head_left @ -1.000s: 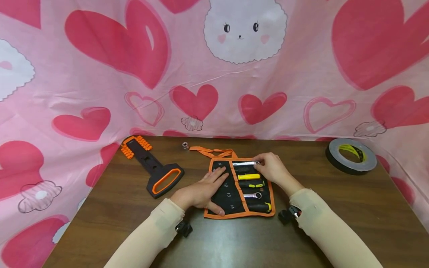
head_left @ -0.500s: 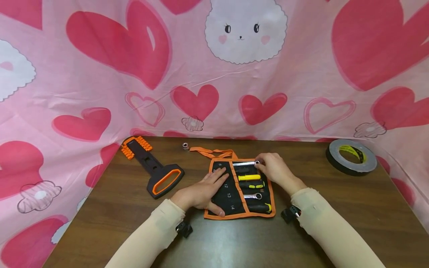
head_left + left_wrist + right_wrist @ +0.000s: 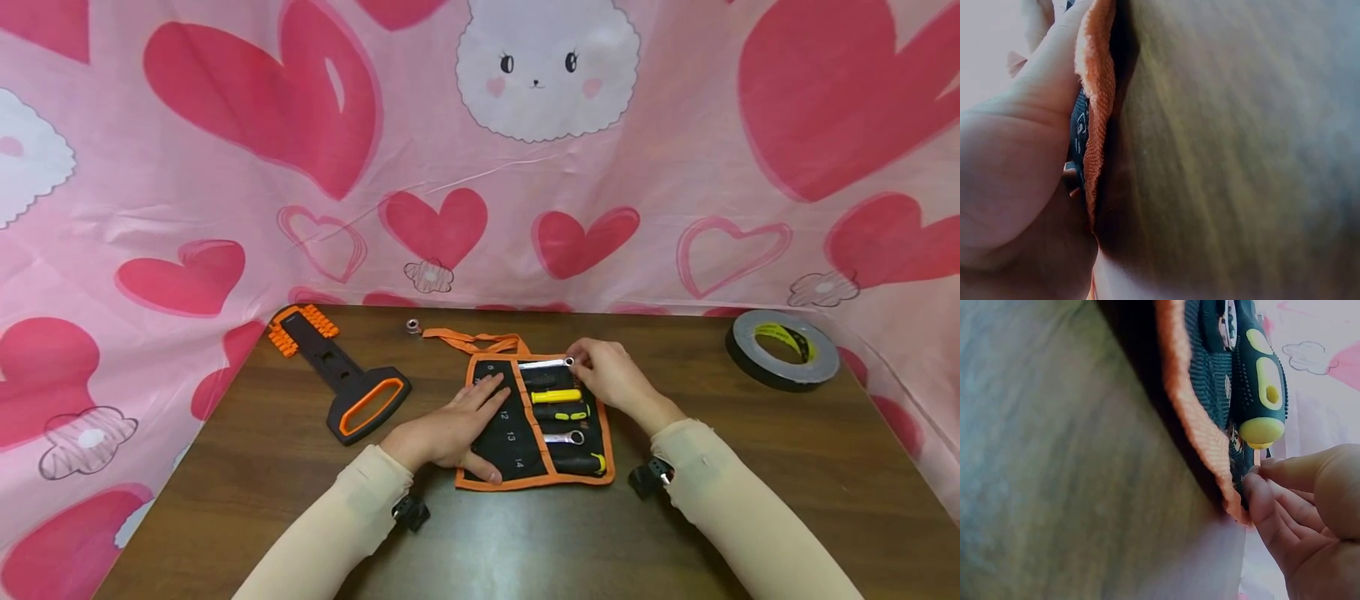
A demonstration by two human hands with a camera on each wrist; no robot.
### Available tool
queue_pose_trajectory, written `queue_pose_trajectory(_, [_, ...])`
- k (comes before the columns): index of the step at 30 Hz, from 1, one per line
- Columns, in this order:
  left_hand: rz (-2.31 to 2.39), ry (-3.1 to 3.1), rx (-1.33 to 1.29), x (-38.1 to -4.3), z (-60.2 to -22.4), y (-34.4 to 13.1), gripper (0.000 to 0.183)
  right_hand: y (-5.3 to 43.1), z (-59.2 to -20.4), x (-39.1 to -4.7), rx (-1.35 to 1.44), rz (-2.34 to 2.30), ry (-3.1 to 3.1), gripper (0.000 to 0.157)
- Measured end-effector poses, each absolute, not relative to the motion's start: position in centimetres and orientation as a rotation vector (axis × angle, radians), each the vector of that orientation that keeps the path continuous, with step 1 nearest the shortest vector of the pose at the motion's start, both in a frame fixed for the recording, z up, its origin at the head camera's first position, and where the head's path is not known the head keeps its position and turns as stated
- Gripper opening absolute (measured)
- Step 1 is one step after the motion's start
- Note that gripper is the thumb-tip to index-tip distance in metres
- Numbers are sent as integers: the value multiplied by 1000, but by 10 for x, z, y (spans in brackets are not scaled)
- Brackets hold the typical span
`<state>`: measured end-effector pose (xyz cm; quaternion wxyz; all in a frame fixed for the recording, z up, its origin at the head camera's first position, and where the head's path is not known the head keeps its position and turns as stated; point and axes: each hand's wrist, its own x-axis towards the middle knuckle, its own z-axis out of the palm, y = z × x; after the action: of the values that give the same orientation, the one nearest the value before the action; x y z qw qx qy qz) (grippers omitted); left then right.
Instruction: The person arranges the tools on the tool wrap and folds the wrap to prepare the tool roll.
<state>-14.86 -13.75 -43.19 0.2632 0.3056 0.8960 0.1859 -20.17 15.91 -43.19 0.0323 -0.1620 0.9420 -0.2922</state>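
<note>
A black tool pouch with orange trim (image 3: 529,450) lies spread on the table, numbers printed on its left flap. My left hand (image 3: 457,429) rests flat on that flap, fingers straight; in the left wrist view the hand (image 3: 1016,169) lies along the orange edge. At the pouch's upper right, my right hand (image 3: 611,375) pinches the ring end of a silver wrench (image 3: 547,363), whose other end is hidden in its pocket. Below it sit a yellow handle (image 3: 557,396), a black-and-yellow handle (image 3: 564,412), another wrench (image 3: 564,437) and a black handle with a yellow tip (image 3: 577,463).
A black-and-orange tool with a loop handle (image 3: 341,375) lies to the left. A small metal socket (image 3: 413,326) sits behind, near the pouch's orange tie strap (image 3: 476,340). At the back right lies a roll of tape (image 3: 783,350). A pink heart-print cloth (image 3: 442,233) hangs behind the table.
The top wrench's ring end has slid slightly left, further into its pocket, with my right fingers at it. My left hand stays in place on the flap.
</note>
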Motion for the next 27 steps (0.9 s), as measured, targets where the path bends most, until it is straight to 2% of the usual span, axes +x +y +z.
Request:
queue_pose_trajectory(8, [497,2424,854,-149,-434,-138,129,151,-434,-203,-547,-893,2865,20])
queue_pose_trajectory(14, [518,2421,883,-157,-448,-140,132,147,-432,-203,-529,-902,2845,20])
queue_pose_trajectory(21, [501,2410,855,-153,-436,-137,130,145,-433,-205,-519,-911,2821,21])
queue_pose_trajectory(27, [533,2413,872,-155,-444,-140,134,144,-436,-209,-548,-870,2833,22])
